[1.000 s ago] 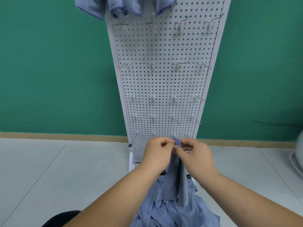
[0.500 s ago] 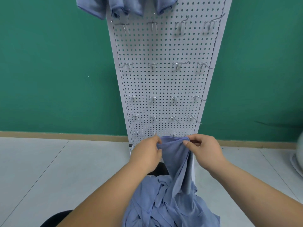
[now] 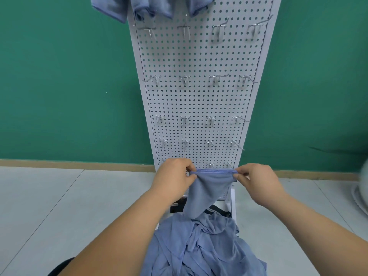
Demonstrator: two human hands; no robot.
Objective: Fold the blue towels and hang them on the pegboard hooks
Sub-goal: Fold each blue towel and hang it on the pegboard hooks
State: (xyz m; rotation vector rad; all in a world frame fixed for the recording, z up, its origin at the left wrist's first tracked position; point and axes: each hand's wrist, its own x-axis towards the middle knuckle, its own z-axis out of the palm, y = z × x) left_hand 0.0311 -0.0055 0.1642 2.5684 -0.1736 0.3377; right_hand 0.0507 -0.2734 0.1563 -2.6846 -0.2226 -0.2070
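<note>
both hands pinch one blue towel (image 3: pixel 207 188) by its top edge, left hand (image 3: pixel 173 179) at one corner, right hand (image 3: pixel 255 181) at the other, stretched taut before the white pegboard (image 3: pixel 199 96). its lower end trails into the towel pile (image 3: pixel 201 248) below. more towels (image 3: pixel 151 6) hang at the top.

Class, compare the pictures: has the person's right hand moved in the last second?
Yes. The right hand has moved rightward, from the lower middle of the pegboard to past its right edge, stretching the blue towel it pinches.
</note>
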